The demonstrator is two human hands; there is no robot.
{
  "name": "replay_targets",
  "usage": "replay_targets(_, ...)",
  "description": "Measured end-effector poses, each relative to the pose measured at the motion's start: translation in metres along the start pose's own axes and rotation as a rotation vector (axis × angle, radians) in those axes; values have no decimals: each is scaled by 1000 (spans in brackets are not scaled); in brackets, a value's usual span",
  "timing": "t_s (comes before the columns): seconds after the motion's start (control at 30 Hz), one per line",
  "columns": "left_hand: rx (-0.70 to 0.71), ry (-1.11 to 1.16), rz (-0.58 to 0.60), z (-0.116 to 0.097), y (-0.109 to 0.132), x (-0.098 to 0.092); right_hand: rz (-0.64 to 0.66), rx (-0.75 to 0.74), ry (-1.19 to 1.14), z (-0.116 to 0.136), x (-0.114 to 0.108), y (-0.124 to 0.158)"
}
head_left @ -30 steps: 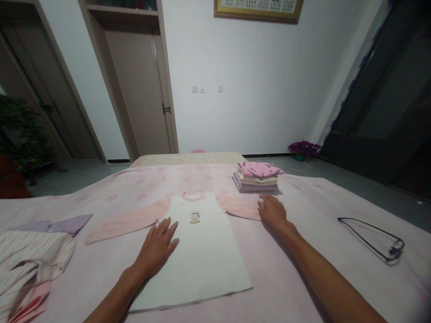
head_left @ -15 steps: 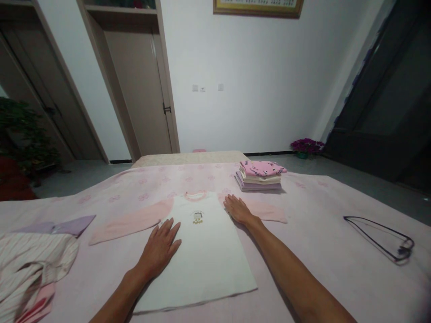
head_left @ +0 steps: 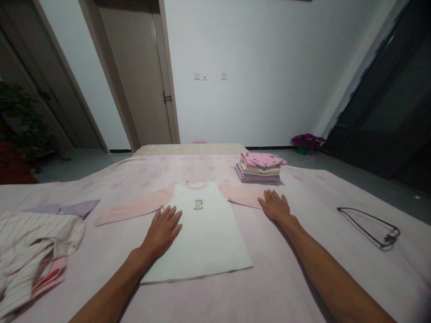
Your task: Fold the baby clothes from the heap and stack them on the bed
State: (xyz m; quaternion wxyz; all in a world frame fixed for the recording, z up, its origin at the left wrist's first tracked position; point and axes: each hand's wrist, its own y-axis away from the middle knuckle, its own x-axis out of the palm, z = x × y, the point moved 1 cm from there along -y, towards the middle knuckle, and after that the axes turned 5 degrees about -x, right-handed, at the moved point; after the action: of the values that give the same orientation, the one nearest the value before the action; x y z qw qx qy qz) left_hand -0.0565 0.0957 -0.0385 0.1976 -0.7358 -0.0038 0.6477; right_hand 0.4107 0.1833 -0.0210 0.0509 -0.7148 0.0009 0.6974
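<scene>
A white shirt point(head_left: 205, 237) with pink sleeves lies flat, its collar toward the far side and a small print on the chest. My left hand point(head_left: 163, 231) rests with fingers spread on the shirt's left edge, below the left sleeve point(head_left: 134, 207). Over at the end of the right sleeve point(head_left: 244, 197), my right hand point(head_left: 276, 206) lies flat with its fingers apart, covering the cuff. Neither hand grips any cloth.
Folded clothes point(head_left: 261, 168) are stacked beyond the right sleeve. A black hanger point(head_left: 367, 226) lies at the right. Striped and purple garments point(head_left: 37, 242) lie in a heap at the left. All are on a pale pink sheet point(head_left: 208, 300).
My right hand has slid right along the sleeve, from the shirt's shoulder to the cuff. My left hand has stayed on the left edge. The view has tilted down slightly.
</scene>
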Motion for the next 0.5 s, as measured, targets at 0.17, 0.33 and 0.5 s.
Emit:
replay_targets(0.17, 184, 54, 73, -17, 20, -14, -124, -254, -63, 70, -19, 29)
replay_targets(0.33, 267, 63, 202, -25, 34, -23, 9, -712, -218, 161, -30, 80)
replay_targets(0.5, 327, 58, 294, -22, 45, -35, 113, -992, -268, 188, -31, 118)
